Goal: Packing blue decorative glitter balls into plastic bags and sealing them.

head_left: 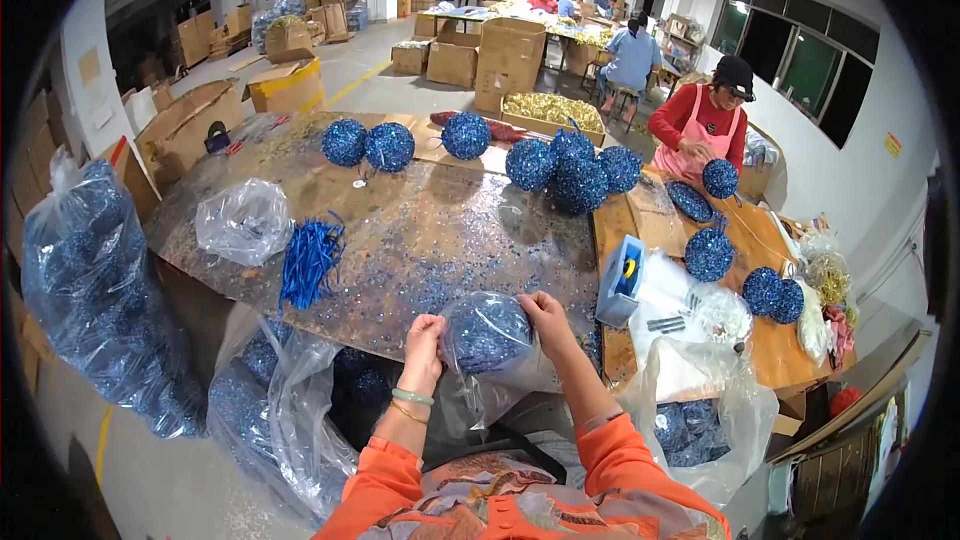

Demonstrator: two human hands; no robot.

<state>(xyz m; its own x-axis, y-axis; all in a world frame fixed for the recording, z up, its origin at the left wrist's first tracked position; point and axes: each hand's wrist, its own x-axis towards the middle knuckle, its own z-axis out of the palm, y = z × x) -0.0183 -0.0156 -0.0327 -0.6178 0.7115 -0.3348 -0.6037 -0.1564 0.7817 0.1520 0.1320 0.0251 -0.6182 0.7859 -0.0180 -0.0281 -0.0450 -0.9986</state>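
Observation:
Between my two hands is a blue glitter ball (487, 333) inside a clear plastic bag (468, 402), at the near edge of the table. My left hand (424, 348) pinches the bag at the ball's left side. On the right, my right hand (548, 322) grips the bag's edge with its fingers closed. The bag hangs loose below the ball toward my lap. Left of my hands, a bundle of blue ribbons (311, 262) lies on the table (400, 230), beside a heap of clear plastic bags (243, 222).
Several blue glitter balls (580, 185) line the table's far side. A blue box (621, 282) stands at the right. Large bags of balls (100, 300) crowd the left, with another bag (690, 430) near my right elbow. A co-worker (703, 130) handles a ball at the far right.

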